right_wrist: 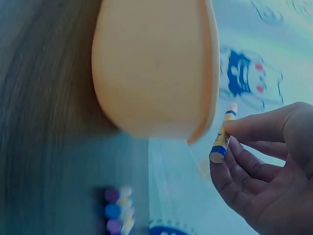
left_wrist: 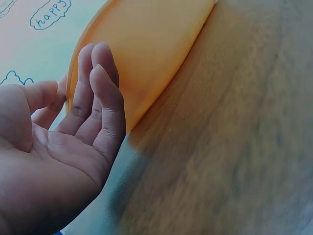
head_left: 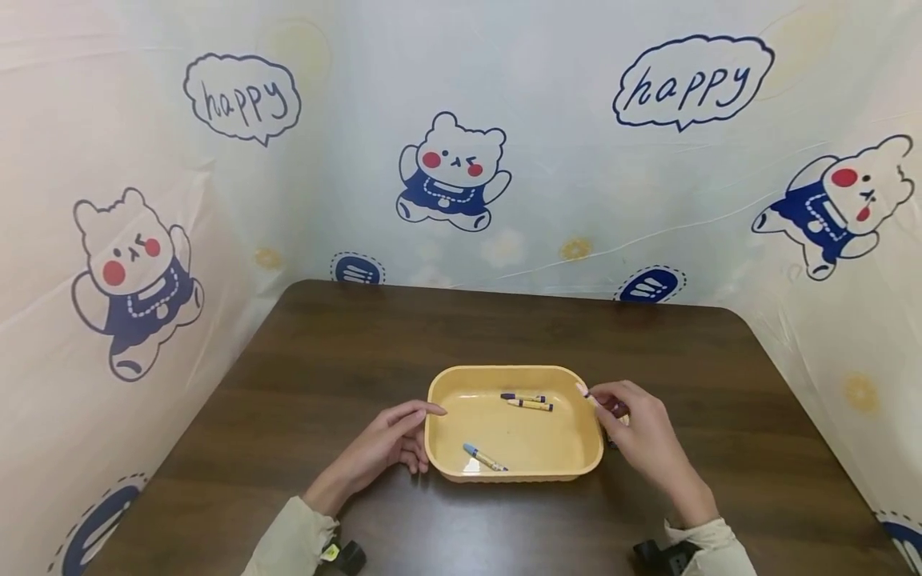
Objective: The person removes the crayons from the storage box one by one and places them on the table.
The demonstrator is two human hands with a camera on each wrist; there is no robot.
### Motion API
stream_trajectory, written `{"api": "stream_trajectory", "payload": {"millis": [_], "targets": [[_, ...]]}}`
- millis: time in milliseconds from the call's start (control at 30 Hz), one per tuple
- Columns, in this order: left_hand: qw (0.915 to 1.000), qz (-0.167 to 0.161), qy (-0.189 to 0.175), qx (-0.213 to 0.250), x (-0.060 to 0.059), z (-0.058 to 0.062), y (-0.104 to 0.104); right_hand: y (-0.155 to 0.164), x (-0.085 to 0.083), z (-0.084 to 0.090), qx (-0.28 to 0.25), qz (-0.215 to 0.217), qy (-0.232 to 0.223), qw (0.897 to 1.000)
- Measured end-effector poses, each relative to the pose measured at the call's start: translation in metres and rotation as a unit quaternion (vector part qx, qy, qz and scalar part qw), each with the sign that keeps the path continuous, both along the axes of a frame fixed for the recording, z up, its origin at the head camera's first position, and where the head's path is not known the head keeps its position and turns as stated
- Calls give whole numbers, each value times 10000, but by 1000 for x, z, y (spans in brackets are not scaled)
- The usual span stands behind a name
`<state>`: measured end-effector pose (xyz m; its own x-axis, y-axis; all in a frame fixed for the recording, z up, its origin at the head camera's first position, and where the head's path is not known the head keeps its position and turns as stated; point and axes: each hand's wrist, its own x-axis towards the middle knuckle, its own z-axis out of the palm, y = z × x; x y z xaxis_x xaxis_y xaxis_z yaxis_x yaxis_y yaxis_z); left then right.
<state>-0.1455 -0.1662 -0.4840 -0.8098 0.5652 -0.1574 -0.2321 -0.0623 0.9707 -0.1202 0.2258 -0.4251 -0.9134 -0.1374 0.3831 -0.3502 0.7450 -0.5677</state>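
A yellow plastic tray stands on the dark wooden table. Inside it, toward the back, lie a dark-blue crayon and a pale yellow one; a light-blue crayon is near the front wall. My right hand, just beyond the tray's right end, pinches a pale pink-tipped crayon between thumb and fingers, tip raised near the rim. At the left end, my left hand touches the tray, index finger over the rim and the other fingers loosely bent along the outer wall.
Several crayons with purple and blue ends stand side by side to the right of the tray, partly hidden by my right hand in the head view. A printed cloth with bears hangs around the table.
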Motion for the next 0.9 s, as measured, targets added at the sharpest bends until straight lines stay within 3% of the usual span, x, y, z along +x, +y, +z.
{"api": "stream_trajectory", "payload": {"millis": [233,467,633,900], "targets": [[9999,-76,-24,62,0,-4,-2,32,-4,-18,-136,-665,-56,9977],[9997,-112,28,222,-1,-1,-4,56,-8,-31,-219,-1201,-842,9889],[9996,-138,50,245,-2,0,-3,64,-8,-38,-144,-1271,-1285,9834],[9998,-111,5,183,0,0,-2,62,-9,-46,-56,-1089,-1380,9844]]}}
